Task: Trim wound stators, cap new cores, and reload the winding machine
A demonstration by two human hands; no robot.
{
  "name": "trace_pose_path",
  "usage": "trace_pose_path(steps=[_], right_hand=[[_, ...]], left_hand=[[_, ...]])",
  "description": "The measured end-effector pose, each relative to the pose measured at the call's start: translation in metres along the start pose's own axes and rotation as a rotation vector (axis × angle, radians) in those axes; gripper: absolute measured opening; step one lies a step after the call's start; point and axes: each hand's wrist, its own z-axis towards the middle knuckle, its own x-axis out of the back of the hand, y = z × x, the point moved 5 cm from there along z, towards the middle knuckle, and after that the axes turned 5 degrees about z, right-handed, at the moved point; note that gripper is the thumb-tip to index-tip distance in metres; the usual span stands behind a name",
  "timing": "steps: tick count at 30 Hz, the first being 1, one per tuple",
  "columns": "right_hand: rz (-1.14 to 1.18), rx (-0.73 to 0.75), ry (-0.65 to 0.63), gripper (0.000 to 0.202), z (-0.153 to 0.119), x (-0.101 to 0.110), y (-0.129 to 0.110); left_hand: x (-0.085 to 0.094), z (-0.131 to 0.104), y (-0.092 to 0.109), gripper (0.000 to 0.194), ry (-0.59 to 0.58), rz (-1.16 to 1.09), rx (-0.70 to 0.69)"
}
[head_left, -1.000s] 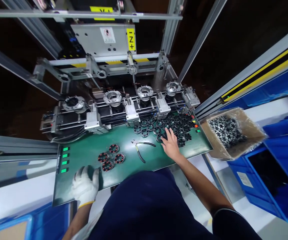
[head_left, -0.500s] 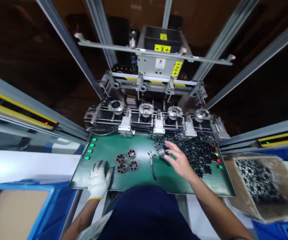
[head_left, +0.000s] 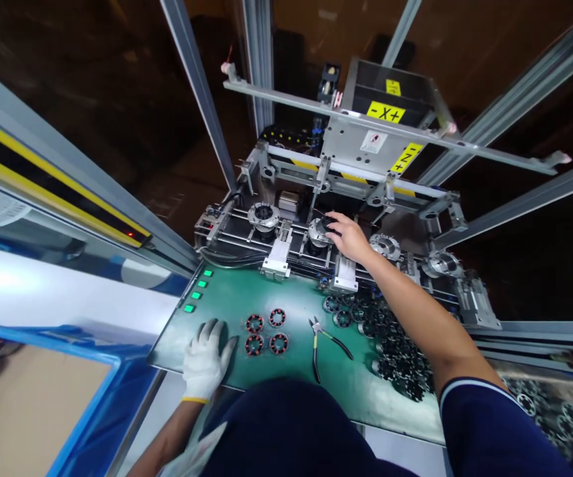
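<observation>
My bare right hand (head_left: pixel 350 237) is at the second round fixture (head_left: pixel 318 233) from the left on the machine, its fingers closed around a black ring core (head_left: pixel 324 224) at the fixture's top. My left hand (head_left: pixel 207 354), in a white glove with a yellow cuff, rests flat at the front left of the green table (head_left: pixel 293 377), fingers a little apart and holding nothing. Several red-and-black wound rings (head_left: pixel 279 343) lie to its right. Cutters (head_left: pixel 316 338) with open handles lie further right. In the leftmost fixture (head_left: pixel 263 217) sits a dark core.
A heap of black cores (head_left: pixel 405 358) covers the table's right side under my right arm. Metal rods and clamps run along the machine's front. A blue-lined box (head_left: pixel 42 404) stands left, and a plastic-lined box of cores (head_left: pixel 554 411) right.
My right hand has moved from above the table up to the second fixture, taking the core along. My left hand stays on the table. The camera view has shifted and turned.
</observation>
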Motion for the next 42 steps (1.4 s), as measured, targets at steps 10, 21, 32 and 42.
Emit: trace_pose_path(steps=[10,21,32,42], right_hand=[[-0.234,-0.071,-0.227,0.018,0.014,-0.003,-0.011],[-0.166,-0.025,-0.121,0.044,-0.016,-0.009,-0.023],[-0.063,-0.217,0.173,0.031,-0.281,-0.088,-0.128],[-0.192,-0.666,0.281,0.018,-0.409,-0.023,-0.05]], left_hand=[[0.002,0.001,0.003,0.049,0.005,-0.008,-0.02],[0.004,0.002,0.003,0.047,0.006,-0.018,-0.002],[0.01,0.005,0.009,0.056,0.008,-0.025,-0.053],[0.013,0.006,0.015,0.065,-0.003,-0.003,-0.072]])
